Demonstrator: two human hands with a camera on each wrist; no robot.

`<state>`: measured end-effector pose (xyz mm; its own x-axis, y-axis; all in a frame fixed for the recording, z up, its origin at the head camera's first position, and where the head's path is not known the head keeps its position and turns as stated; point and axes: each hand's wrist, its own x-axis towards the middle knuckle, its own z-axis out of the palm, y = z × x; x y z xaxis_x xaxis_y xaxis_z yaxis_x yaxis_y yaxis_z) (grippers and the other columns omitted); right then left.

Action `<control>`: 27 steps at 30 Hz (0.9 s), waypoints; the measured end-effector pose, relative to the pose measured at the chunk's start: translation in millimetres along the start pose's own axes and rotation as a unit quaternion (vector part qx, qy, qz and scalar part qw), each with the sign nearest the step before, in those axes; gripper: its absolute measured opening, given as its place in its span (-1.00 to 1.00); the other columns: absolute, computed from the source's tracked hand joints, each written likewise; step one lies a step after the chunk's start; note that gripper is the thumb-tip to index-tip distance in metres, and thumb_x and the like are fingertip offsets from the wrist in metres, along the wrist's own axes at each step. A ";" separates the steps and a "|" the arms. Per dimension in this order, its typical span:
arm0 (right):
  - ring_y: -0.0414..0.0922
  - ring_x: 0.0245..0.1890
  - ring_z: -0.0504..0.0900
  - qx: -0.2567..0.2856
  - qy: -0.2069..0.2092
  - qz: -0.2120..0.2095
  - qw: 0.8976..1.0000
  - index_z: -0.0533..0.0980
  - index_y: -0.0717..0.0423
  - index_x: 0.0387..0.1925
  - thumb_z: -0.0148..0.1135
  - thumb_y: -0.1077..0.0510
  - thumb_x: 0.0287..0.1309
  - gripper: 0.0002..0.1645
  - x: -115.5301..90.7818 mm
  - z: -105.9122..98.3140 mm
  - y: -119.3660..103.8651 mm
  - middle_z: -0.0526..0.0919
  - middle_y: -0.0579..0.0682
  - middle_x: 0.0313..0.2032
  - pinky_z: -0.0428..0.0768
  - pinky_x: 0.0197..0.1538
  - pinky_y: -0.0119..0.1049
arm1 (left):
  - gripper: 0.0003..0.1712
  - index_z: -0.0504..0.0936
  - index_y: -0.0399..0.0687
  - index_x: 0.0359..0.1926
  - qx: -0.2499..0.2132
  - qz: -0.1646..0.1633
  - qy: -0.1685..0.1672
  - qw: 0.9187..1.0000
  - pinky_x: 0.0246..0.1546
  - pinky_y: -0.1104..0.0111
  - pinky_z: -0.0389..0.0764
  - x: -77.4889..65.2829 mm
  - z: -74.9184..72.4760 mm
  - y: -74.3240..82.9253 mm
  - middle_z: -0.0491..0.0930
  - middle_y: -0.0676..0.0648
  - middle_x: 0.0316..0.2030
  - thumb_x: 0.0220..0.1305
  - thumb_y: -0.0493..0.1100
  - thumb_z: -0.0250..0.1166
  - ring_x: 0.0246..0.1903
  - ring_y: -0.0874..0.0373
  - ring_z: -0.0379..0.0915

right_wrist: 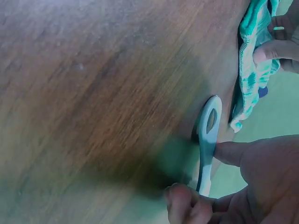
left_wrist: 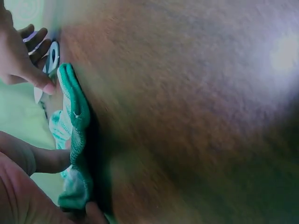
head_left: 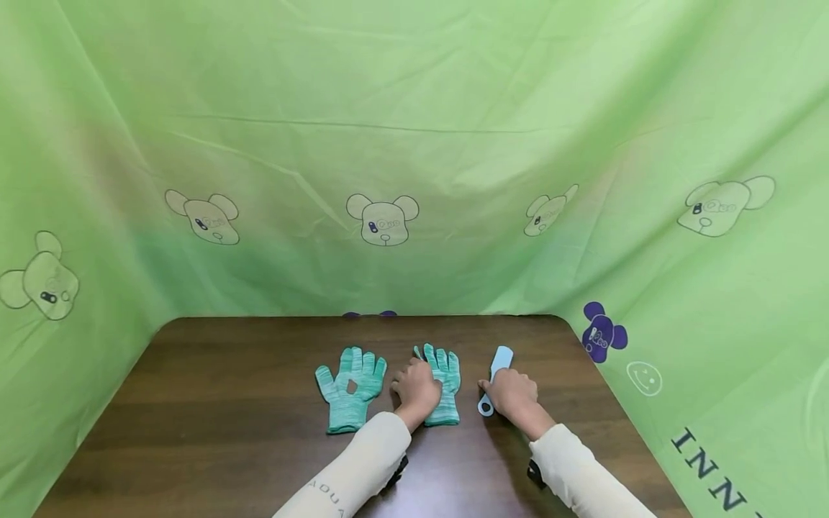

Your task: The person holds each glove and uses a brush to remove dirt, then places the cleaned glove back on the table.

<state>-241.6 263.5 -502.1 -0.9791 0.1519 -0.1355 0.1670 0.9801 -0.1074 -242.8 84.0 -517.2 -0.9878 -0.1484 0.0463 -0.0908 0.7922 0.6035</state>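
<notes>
Two green-and-white striped knit gloves lie palm-flat on the brown table in the head view. My left hand [head_left: 417, 388] is over the left side of the nearer-to-middle glove [head_left: 447, 399], its thumb on the fabric and a fingertip at the edge, pinching it. To its left, the other glove [head_left: 346, 414] has a hole-like brown patch in its palm. Farther right, my right hand [head_left: 514, 394] grips a light blue flat tool [head_left: 501, 357] with a looped handle end [right_wrist: 212, 119]. Thumb and fingers sit on opposite sides of the handle; the middle of the tool is hidden.
The dark wooden table [head_left: 246, 403] has rounded far corners. A green curtain [head_left: 382, 151] printed with bear heads hangs behind and along both sides. White sleeves [head_left: 363, 460] and black wrist straps cover my forearms.
</notes>
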 end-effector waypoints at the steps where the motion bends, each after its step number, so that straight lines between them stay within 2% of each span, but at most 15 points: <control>1: 0.11 -0.38 0.63 0.005 0.000 0.002 1.000 0.53 0.10 -0.64 0.20 -0.21 0.33 -0.43 0.4 0.8 0.0 0.67 0.14 -0.42 0.62 -0.36 0.01 | -0.67 0.53 -0.39 -0.19 -0.009 0.003 0.003 1.000 -0.25 -0.27 0.52 0.6 1.0 -1.0 0.58 -0.31 -0.37 0.13 -0.24 0.41 -0.21 -0.39 0.51; 4: 0.14 -0.36 0.66 0.023 0.009 0.009 1.000 0.54 0.14 -0.58 0.20 -0.10 0.29 -0.54 1.4 1.7 1.4 0.69 0.17 -0.39 0.65 -0.32 0.05 | -0.58 0.52 -0.36 -0.14 -0.067 0.016 -0.007 0.998 -0.22 -0.17 0.62 2.6 0.8 -4.5 0.64 -0.29 -0.35 0.02 -0.27 0.49 -0.22 -0.34 0.60; 6: 0.18 -0.33 0.67 0.032 0.010 0.011 0.999 0.56 0.20 -0.53 0.19 -0.04 0.25 -0.60 1.7 1.7 3.9 0.70 0.21 -0.36 0.66 -0.30 0.07 | -0.51 0.54 -0.36 -0.09 -0.119 0.025 -0.019 0.992 -0.27 -0.04 0.68 2.8 -1.9 -7.8 0.68 -0.28 -0.31 -0.06 -0.30 0.52 -0.22 -0.25 0.65; 8: 0.21 -0.32 0.69 0.039 0.010 0.013 0.999 0.58 0.26 -0.47 0.19 -0.01 0.23 -0.61 1.5 0.9 6.3 0.71 0.26 -0.33 0.67 -0.30 0.08 | -0.48 0.57 -0.37 -0.07 -0.168 0.031 -0.034 0.985 -0.30 0.11 0.70 2.8 -5.5 -12.6 0.71 -0.26 -0.29 -0.10 -0.30 0.54 -0.23 -0.14 0.67; 9: 0.22 -0.31 0.69 0.042 0.008 0.012 0.999 0.59 0.28 -0.46 0.18 0.00 0.24 -0.60 1.7 0.8 7.7 0.71 0.28 -0.33 0.67 -0.30 0.08 | -0.49 0.60 -0.36 -0.08 -0.197 0.031 -0.046 0.979 -0.32 0.17 0.69 3.0 -7.6 -15.6 0.72 -0.24 -0.29 -0.09 -0.29 0.54 -0.25 -0.09 0.67; 10: 0.24 -0.31 0.70 0.046 0.008 0.010 0.999 0.60 0.31 -0.44 0.18 0.00 0.25 -0.59 2.0 0.4 9.0 0.71 0.31 -0.32 0.67 -0.30 0.09 | -0.53 0.63 -0.37 -0.09 -0.236 0.033 -0.063 0.969 -0.33 0.22 0.68 2.9 -10.2 -18.7 0.73 -0.23 -0.29 -0.07 -0.30 0.52 -0.27 -0.04 0.65; 12: 0.26 -0.32 0.70 0.058 0.012 0.004 0.998 0.61 0.36 -0.41 0.17 0.03 0.29 -0.58 2.5 -1.5 10.8 0.71 0.35 -0.31 0.68 -0.30 0.11 | -0.60 0.68 -0.38 -0.12 -0.316 0.021 -0.102 0.943 -0.32 0.30 0.65 3.9 -15.4 -25.2 0.73 -0.19 -0.29 -0.02 -0.29 0.50 -0.31 0.05 0.60; 14: 0.29 -0.31 0.70 0.069 0.018 -0.003 0.997 0.60 0.40 -0.36 0.14 0.08 0.31 -0.60 2.5 -2.5 12.6 0.70 0.39 -0.29 0.68 -0.28 0.13 | -0.65 0.70 -0.40 -0.12 -0.401 -0.004 -0.143 0.905 -0.26 0.34 0.66 4.6 -20.4 -32.0 0.75 -0.19 -0.27 0.04 -0.30 0.46 -0.30 0.12 0.60; 16: 0.30 -0.32 0.71 0.078 0.031 -0.013 0.996 0.59 0.41 -0.36 0.11 0.13 0.33 -0.63 2.0 -3.5 14.4 0.70 0.41 -0.30 0.67 -0.29 0.16 | -0.64 0.68 -0.45 -0.04 -0.478 -0.036 -0.182 0.858 -0.12 0.31 0.69 4.7 -25.9 -37.4 0.76 -0.21 -0.17 0.13 -0.33 0.40 -0.21 0.13 0.62; 17: 0.28 -0.35 0.70 0.085 0.037 -0.018 0.996 0.58 0.40 -0.38 0.10 0.14 0.35 -0.64 1.8 -3.9 15.2 0.70 0.39 -0.33 0.67 -0.31 0.15 | -0.61 0.65 -0.45 0.02 -0.499 -0.054 -0.194 0.843 -0.04 0.31 0.68 5.5 -27.8 -39.9 0.75 -0.19 -0.12 0.17 -0.32 0.38 -0.16 0.15 0.62; 19: 0.23 -0.44 0.70 0.110 0.055 -0.027 0.992 0.55 0.35 -0.43 0.11 0.14 0.37 -0.65 1.2 -4.3 17.1 0.69 0.35 -0.41 0.66 -0.37 0.11 | -0.56 0.58 -0.46 0.14 -0.545 -0.079 -0.214 0.807 0.09 0.27 0.67 6.7 -32.2 -42.8 0.72 -0.18 -0.02 0.27 -0.32 0.32 -0.05 0.15 0.61; 21: 0.09 -0.59 0.67 0.156 0.067 -0.034 0.985 0.53 0.29 -0.46 0.14 0.10 0.40 -0.63 0.1 -6.2 17.8 0.65 0.24 -0.53 0.65 -0.49 -0.01 | -0.55 0.49 -0.47 0.21 -0.585 -0.098 -0.228 0.772 0.12 0.26 0.66 8.5 -36.2 -44.6 0.67 -0.14 0.01 0.37 -0.31 0.25 -0.02 0.15 0.59; 23: -0.05 -0.71 0.60 0.227 0.070 -0.040 0.971 0.51 0.26 -0.44 0.16 0.06 0.44 -0.62 -2.1 -10.2 17.4 0.60 0.13 -0.62 0.59 -0.61 -0.15 | -0.57 0.45 -0.44 0.24 -0.618 -0.115 -0.234 0.742 0.10 0.30 0.67 10.3 -39.8 -44.9 0.66 -0.09 -0.02 0.43 -0.31 0.21 -0.03 0.19 0.59; 24: -0.10 -0.75 0.56 0.269 0.069 -0.044 0.960 0.50 0.27 -0.41 0.15 0.03 0.45 -0.61 -4.0 -13.2 16.5 0.56 0.10 -0.64 0.55 -0.65 -0.22 | -0.58 0.44 -0.44 0.24 -0.635 -0.119 -0.237 0.726 0.10 0.31 0.68 11.1 -42.0 -44.2 0.65 -0.09 -0.03 0.45 -0.32 0.18 -0.03 0.18 0.61; 27: -0.20 -0.72 0.47 0.407 0.044 -0.060 0.911 0.47 0.33 -0.30 0.05 0.01 0.54 -0.58 -11.8 -24.9 11.4 0.49 0.01 -0.63 0.50 -0.65 -0.36 | -0.55 0.36 -0.44 0.32 -0.667 -0.118 -0.245 0.694 0.24 0.28 0.61 12.4 -48.4 -41.1 0.60 -0.16 0.10 0.52 -0.31 0.10 0.12 0.11 0.57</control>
<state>-231.0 276.1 -477.2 -0.9954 0.0953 0.0000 0.0552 0.5767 -0.8151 -245.2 20.9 -502.9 -0.9194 0.2965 -0.2583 -0.3824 -0.5210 0.7631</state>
